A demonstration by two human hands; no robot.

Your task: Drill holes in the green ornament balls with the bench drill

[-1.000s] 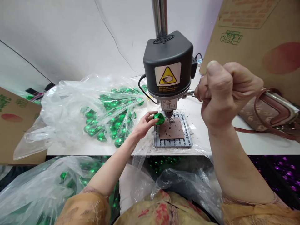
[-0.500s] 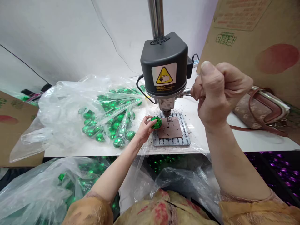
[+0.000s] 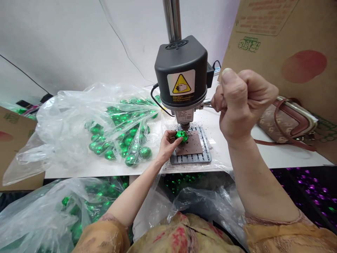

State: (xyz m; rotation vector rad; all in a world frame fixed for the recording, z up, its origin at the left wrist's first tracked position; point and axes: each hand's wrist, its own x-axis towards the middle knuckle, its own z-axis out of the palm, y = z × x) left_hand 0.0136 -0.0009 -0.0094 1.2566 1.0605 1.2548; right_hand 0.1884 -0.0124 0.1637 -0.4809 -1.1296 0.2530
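My left hand pinches a faceted green gem and holds it on the brown pad of the drill press base, right under the chuck. My right hand is a closed fist around the metal feed handle at the right side of the black drill press head. Dark drilling dust lies scattered round the ribbed grey base plate.
A clear plastic bag full of green gems lies left on the white table. More bags of gems sit below the table edge. Cardboard leans at the right, with a brown handbag beneath it. Purple beads lie lower right.
My left hand has slid the green gem rightward from the pad's edge to a spot beneath the chuck. The right fist has stayed on the handle.
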